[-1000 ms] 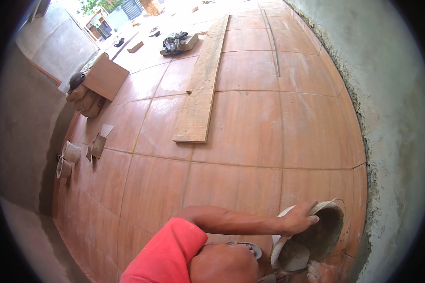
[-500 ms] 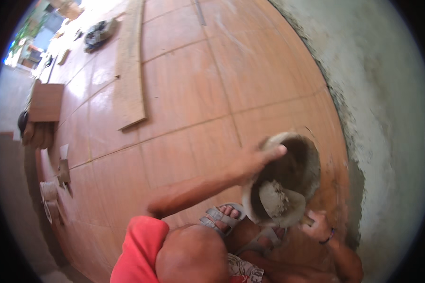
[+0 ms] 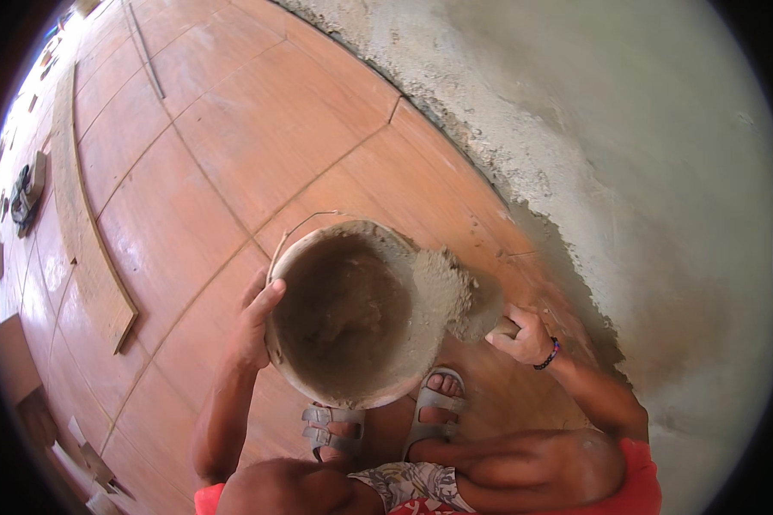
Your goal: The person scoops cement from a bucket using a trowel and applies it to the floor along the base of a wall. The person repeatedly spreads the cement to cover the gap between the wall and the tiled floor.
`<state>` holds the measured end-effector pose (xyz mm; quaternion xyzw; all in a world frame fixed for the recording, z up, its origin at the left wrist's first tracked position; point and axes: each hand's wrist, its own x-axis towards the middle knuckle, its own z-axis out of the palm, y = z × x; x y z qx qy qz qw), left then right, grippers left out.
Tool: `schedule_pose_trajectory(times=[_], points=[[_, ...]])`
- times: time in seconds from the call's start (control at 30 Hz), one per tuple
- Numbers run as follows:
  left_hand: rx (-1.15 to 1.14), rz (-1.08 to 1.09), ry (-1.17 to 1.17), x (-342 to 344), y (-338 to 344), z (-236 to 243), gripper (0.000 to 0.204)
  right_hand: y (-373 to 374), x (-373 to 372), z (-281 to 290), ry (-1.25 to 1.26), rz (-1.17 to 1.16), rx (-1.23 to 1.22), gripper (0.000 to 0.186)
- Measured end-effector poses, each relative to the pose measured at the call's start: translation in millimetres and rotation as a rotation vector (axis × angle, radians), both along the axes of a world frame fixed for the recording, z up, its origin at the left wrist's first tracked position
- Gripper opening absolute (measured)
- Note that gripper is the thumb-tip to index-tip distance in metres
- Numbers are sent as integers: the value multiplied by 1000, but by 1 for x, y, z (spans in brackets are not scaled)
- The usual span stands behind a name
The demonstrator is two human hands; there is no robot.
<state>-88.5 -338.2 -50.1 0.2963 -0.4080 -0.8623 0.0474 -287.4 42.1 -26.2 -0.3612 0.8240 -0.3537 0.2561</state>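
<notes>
My left hand [image 3: 255,322] grips the left rim of a round, mortar-crusted bucket [image 3: 423,339], thumb over the edge. Inside, grey-brown mortar [image 3: 343,313] coats the bottom and walls. The bucket's thin wire handle [image 3: 305,221] leans out past the far rim. My right hand [image 3: 526,336] is closed around the handle of a trowel [image 3: 489,300], whose blade sits at the bucket's right edge. A lump of wet mortar [image 3: 447,290] lies heaped on that blade, overlapping the rim in view.
Plastered wall [image 3: 661,197] rises on the right, with damp mortar along its foot. My sandalled feet [image 3: 438,403] are just below the bucket. A long wooden plank [image 3: 90,249] and a thin strip [image 3: 146,51] lie on the tiled floor [image 3: 189,197] to the left.
The view has swung right toward the wall. The loaded trowel has moved from inside the bucket to its right rim. My left hand still holds the bucket rim.
</notes>
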Motion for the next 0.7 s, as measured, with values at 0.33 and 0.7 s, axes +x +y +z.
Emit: schedule_pose_trajectory(times=[0.33,0.7], points=[[-8,50,-36,10,-3,-14,60,21,-25,-43,-184,-362,-27,40],[-1,74,-55,11,-2,-11,63,8,-42,-60,-521,-413,-76,33]])
